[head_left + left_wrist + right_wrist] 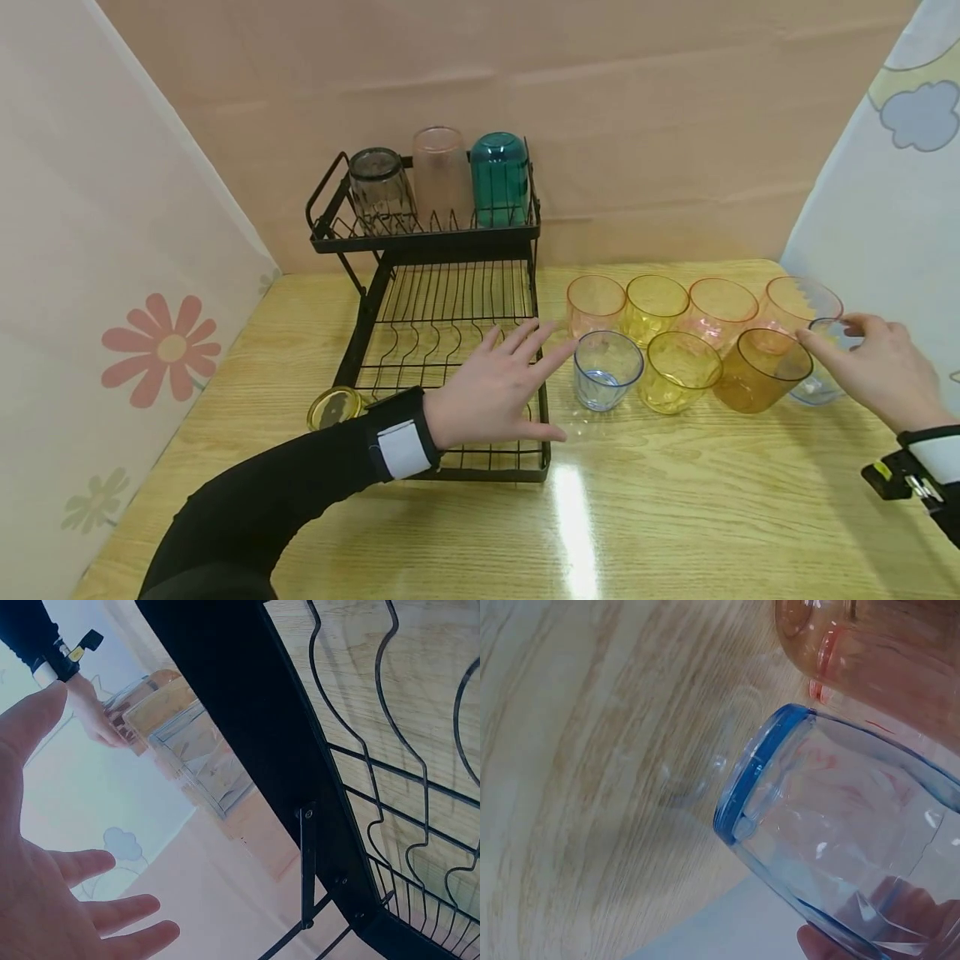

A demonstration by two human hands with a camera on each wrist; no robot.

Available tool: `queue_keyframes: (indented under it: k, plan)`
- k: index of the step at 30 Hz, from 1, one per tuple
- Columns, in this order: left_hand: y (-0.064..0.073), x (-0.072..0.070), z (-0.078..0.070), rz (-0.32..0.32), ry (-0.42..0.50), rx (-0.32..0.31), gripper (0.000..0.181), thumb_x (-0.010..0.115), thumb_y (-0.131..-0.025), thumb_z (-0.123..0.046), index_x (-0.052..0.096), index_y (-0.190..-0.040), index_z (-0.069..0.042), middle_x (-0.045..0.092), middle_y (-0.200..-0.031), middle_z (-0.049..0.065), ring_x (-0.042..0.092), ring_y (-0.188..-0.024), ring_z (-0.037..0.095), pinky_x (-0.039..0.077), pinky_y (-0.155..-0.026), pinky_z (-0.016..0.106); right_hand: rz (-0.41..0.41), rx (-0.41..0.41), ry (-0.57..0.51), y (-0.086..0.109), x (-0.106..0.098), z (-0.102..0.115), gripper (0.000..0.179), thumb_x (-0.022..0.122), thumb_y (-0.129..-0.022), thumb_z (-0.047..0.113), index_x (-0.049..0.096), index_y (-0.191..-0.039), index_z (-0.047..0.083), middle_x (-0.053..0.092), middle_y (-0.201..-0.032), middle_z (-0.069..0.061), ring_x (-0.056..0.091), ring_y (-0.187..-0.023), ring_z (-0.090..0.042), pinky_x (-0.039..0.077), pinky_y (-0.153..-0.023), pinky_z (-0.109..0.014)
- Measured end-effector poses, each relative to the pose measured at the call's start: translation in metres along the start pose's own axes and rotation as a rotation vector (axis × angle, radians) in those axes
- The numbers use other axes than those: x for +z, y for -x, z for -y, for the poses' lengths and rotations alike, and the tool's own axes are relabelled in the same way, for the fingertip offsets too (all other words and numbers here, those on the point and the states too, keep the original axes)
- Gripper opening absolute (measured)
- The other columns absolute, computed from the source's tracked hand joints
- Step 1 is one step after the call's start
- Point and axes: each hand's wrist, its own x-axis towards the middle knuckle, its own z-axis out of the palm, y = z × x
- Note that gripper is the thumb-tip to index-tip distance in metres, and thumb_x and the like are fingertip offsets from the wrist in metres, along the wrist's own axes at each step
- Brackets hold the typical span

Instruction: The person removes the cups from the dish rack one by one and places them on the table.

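At the right end of the front row, my right hand (885,371) grips a clear blue-tinted glass (813,389) near its rim, thumb on one side and fingers on the other. Up close in the right wrist view, the glass (840,825) shows a thick blue base, with a fingertip (821,943) against its wall. An amber glass (750,387) stands right beside it. My left hand (495,387) is spread, palm down, over the right part of the black wire rack (487,475), holding nothing. Its fingertips come close to another clear blue-rimmed glass (603,387).
Yellow (678,392) and pink glasses (596,296) stand in two rows right of the rack. On its upper tier sit a grey glass (381,196), a pink one (442,179) and a teal one (498,183), upside down. A gold-rimmed round item (335,408) is at the rack's left.
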Motion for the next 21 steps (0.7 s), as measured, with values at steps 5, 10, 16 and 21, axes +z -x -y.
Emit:
queue_keyframes:
  k: [5,10,16,21]
  plan:
    - [-0.003,-0.002,-0.001,0.015,-0.033,0.013,0.099,0.032,-0.073,-0.081,-0.004,-0.146,-0.024,0.012,-0.150,0.009,0.012,-0.135,0.029,0.017,-0.101,0.054,0.007,-0.002,-0.004,0.000,0.001,-0.003,0.085,0.043,-0.087,0.057,0.027,-0.131,-0.013,0.032,-0.117,-0.037,0.038,-0.095,-0.048,0.037,-0.061,-0.053]
    - [-0.004,-0.004,-0.001,0.034,-0.047,0.012,0.100,0.034,-0.073,-0.081,-0.002,-0.147,-0.024,0.012,-0.150,0.009,0.013,-0.135,0.030,0.018,-0.101,0.054,0.016,-0.001,0.014,0.000,0.005,-0.006,0.087,0.045,-0.085,0.059,0.028,-0.131,-0.013,0.032,-0.115,-0.038,0.039,-0.094,-0.049,0.037,-0.061,-0.054]
    - [-0.005,-0.006,0.000,0.039,-0.056,0.024,0.099,0.032,-0.073,-0.081,0.000,-0.147,-0.023,0.013,-0.150,0.009,0.013,-0.135,0.030,0.018,-0.101,0.053,0.015,-0.023,0.053,0.002,0.008,-0.006,0.085,0.042,-0.087,0.058,0.028,-0.131,-0.013,0.030,-0.112,-0.040,0.040,-0.089,-0.049,0.037,-0.057,-0.053]
    - [-0.010,-0.010,0.001,0.051,-0.107,0.062,0.099,0.032,-0.074,-0.080,0.000,-0.147,-0.022,0.007,-0.151,0.010,0.010,-0.135,0.029,0.013,-0.102,0.053,-0.035,-0.050,0.042,0.003,0.001,0.002,0.085,0.043,-0.087,0.056,0.025,-0.132,-0.015,0.025,-0.114,-0.046,0.033,-0.095,-0.057,0.035,-0.058,-0.059]
